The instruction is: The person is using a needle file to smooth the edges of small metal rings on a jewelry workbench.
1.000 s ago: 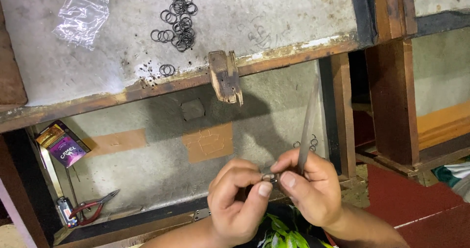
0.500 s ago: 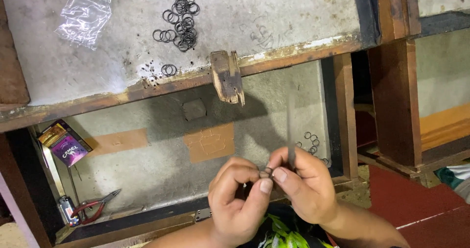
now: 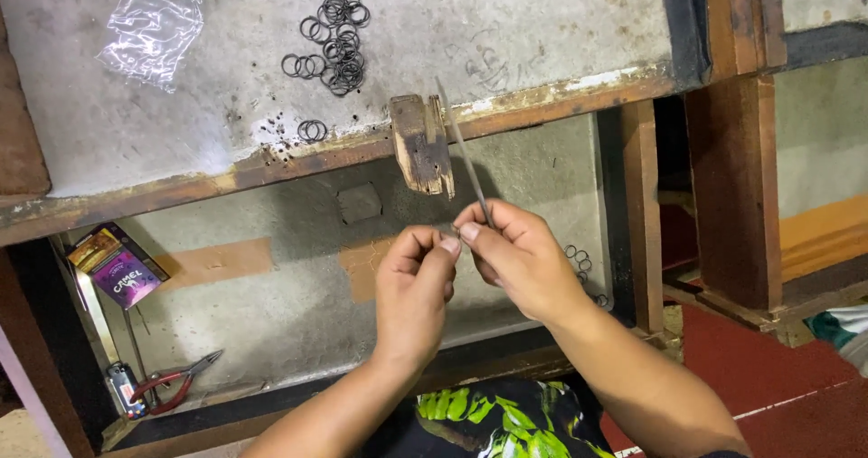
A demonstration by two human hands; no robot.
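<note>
Below the bench edge, your left hand [image 3: 411, 286] pinches a small ring [image 3: 448, 231]; your right hand [image 3: 515, 259] grips one thin file [image 3: 463, 155]. One purple-and-yellow box [image 3: 117, 264] leans lower left; one clear bag [image 3: 152, 26] lies above.

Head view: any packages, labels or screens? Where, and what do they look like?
Small box: lower shelf, far left, leaning against the side wall; flat rectangular pack, purple face, yellow-orange top.
Clear plastic bag: bench top, upper left; crumpled, transparent, looks empty.
No screens or signs visible.
</note>
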